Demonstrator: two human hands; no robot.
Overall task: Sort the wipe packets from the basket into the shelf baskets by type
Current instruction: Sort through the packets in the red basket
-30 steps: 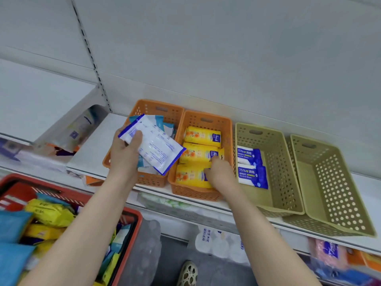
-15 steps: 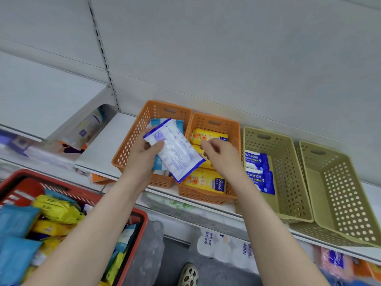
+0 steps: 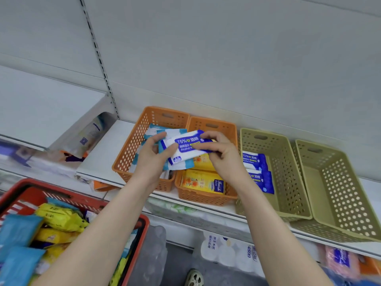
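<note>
- Wipe packets (image 3: 59, 218), yellow and blue, lie heaped in the red basket (image 3: 145, 221) at lower left, nearest the person.
- Shoe tip (image 3: 193, 278) on the floor; wrapped paper rolls (image 3: 226, 252) on the lower shelf just beyond.
- Both forearms reach up to the upper shelf (image 3: 99, 157).
- Left hand (image 3: 152, 162) pinches the left end of the alcohol wipe packet (image 3: 185, 147), thumb on its front.
- The right hand (image 3: 224, 159) pinches the right end, fingers curled over the top edge.
- Held packet is white and blue, front reads "75%", roughly level, above where the two orange baskets meet.
- White packet with teal ends (image 3: 181, 165) sits right behind it; cannot tell whether the left hand holds that too.
- Left orange basket (image 3: 132, 149): white-and-teal packets (image 3: 152, 129) inside.
- Right orange basket (image 3: 206, 198): yellow packets (image 3: 202, 182) inside.
- First olive basket (image 3: 288, 182), just to the right: two blue alcohol packets (image 3: 254, 162) against its left wall.
- Second olive basket (image 3: 340, 182) touches it on the right.
- Grey back panel (image 3: 226, 58) behind everything.
</note>
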